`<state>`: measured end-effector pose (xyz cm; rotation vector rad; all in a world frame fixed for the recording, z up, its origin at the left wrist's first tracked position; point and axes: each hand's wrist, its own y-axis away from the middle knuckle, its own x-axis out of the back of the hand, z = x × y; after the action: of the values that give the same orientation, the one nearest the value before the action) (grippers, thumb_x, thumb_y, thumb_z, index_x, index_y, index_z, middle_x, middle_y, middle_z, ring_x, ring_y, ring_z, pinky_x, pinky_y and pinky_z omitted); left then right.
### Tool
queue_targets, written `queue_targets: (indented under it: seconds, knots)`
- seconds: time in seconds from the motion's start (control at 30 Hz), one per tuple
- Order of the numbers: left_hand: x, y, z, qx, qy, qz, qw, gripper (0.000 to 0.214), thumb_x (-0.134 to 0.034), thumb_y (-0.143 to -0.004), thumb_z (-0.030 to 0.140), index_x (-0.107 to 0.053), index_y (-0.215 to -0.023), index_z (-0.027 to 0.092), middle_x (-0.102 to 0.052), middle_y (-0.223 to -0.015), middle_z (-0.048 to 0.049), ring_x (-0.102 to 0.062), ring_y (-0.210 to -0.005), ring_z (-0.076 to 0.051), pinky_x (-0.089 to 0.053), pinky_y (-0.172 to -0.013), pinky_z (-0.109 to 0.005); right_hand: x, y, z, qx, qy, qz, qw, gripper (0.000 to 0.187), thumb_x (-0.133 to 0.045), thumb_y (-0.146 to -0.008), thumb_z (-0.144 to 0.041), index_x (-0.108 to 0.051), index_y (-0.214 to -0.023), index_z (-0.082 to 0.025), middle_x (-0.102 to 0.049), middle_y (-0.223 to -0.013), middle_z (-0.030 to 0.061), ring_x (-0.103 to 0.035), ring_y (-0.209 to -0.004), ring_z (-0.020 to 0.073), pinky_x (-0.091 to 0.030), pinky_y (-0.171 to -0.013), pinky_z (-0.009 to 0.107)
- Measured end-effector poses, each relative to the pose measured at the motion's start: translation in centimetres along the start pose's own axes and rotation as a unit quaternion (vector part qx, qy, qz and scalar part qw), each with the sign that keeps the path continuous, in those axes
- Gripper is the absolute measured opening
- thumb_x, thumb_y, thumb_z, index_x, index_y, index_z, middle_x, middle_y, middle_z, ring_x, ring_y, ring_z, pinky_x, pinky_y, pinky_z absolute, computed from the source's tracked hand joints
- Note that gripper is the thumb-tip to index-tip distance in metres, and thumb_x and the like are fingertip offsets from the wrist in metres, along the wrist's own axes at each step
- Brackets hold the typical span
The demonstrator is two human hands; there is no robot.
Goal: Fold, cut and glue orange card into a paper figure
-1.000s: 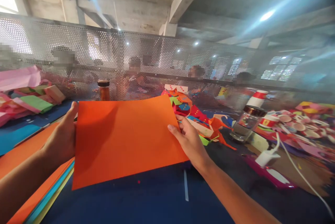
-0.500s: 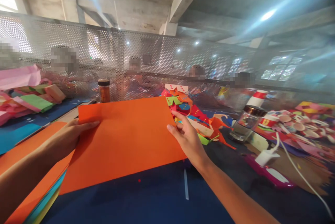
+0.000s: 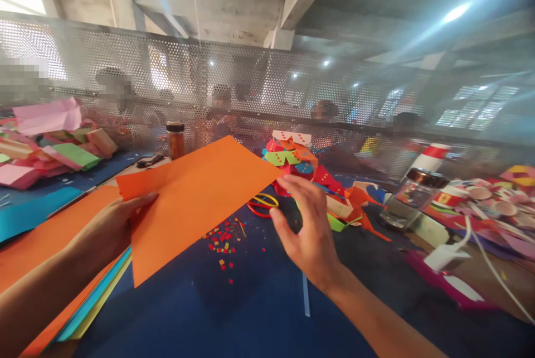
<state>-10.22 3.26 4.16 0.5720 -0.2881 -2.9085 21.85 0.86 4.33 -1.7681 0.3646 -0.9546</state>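
We see the left hand (image 3: 109,228) closed on the near left corner of an orange sheet (image 3: 196,199), thumb on top and fingers underneath. The sheet is held off the blue bench (image 3: 251,313), tilted, with its far corner raised toward the perforated metal screen (image 3: 251,90). The right hand (image 3: 307,232) is wide, fingers spread and holding nothing. Its fingertips (image 3: 292,182) sit just beside the sheet's right corner, and we cannot tell whether they touch it.

Below the left hand lies a stack of coloured paper (image 3: 90,308) with an orange sheet on top. Under the lifted sheet we find small red and yellow scraps (image 3: 221,238) scattered on the bench, and red and yellow loops (image 3: 261,204) lie near the right hand's fingers. Beyond them is a heap of folded coloured pieces (image 3: 298,160).

To the right, a glass jar (image 3: 412,193) with a dark lid leans over, and a red-and-white cup (image 3: 432,156) stands behind it. Nearer us there is a white charger (image 3: 445,257). A brown jar (image 3: 176,139) stands by the screen, and pink and green folded paper (image 3: 50,140) is piled at far left. Other people sit behind the screen.
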Motion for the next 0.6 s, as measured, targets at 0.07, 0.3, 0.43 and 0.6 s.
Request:
queue_targets:
  seconds: [0.07,0.3,0.43,0.6]
  knots:
    - [-0.6,0.4,-0.6,0.012,0.007,0.007,1.000,0.030,-0.050,-0.092,0.005,-0.066,-0.118,0.006,-0.081,-0.080,-0.0109,-0.078,-0.063,-0.024,-0.066,-0.061,-0.033,0.1,0.4,-1.2,0.080,0.004,-0.063,0.995,0.053,-0.062,-0.092,-0.015,-0.047,-0.142,-0.024,-0.053,-0.137,0.0115,-0.048,-0.132,0.0270,-0.042,-0.112,0.051]
    - [-2.3,2.3,-2.8,0.054,0.016,-0.025,0.998,0.024,-0.061,-0.089,0.009,-0.072,-0.111,0.008,-0.079,-0.102,-0.0169,-0.079,-0.084,-0.031,-0.067,-0.075,-0.041,-0.4,1.2,-2.8,0.181,-0.025,-0.194,0.964,0.041,-0.053,-0.100,-0.017,-0.049,-0.141,-0.022,-0.058,-0.143,0.0072,-0.041,-0.141,0.0218,-0.027,-0.121,0.050]
    - [-2.3,3.4,-3.5,0.062,0.004,-0.045,0.997,0.027,-0.072,-0.084,0.017,-0.073,-0.110,0.011,-0.079,-0.105,-0.0165,-0.078,-0.090,-0.031,-0.066,-0.078,-0.037,-0.9,1.6,-2.4,0.177,-0.059,-0.228,0.955,0.034,-0.045,-0.102,-0.013,-0.057,-0.133,-0.022,-0.065,-0.136,0.0052,-0.047,-0.138,0.0198,-0.026,-0.122,0.048]
    - [-0.9,4.2,-4.0,0.041,-0.030,-0.027,0.998,0.039,-0.079,-0.079,0.025,-0.070,-0.116,0.021,-0.076,-0.118,-0.0113,-0.075,-0.103,-0.031,-0.065,-0.083,-0.036,-1.7,2.3,-2.1,0.157,-0.112,-0.256,0.947,0.027,-0.047,-0.102,-0.016,-0.063,-0.122,-0.023,-0.071,-0.125,0.0031,-0.058,-0.127,0.0190,-0.033,-0.118,0.046]
